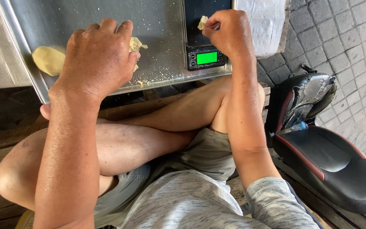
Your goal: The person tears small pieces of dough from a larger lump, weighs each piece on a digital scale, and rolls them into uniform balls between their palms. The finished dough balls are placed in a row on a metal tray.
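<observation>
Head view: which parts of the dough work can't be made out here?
- Dough lump: mostly hidden under the left hand; size unclear.
- Scale: platform cut off by the top edge, display glows blank green.
- Small dough piece: right hand pinches it; whether it touches the platform is unclear.
- Metal tray: far side cut off.

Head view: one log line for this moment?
left hand: on pale yellow dough lump | right hand: pinching small dough bit over black digital scale | surface: steel tray
</observation>
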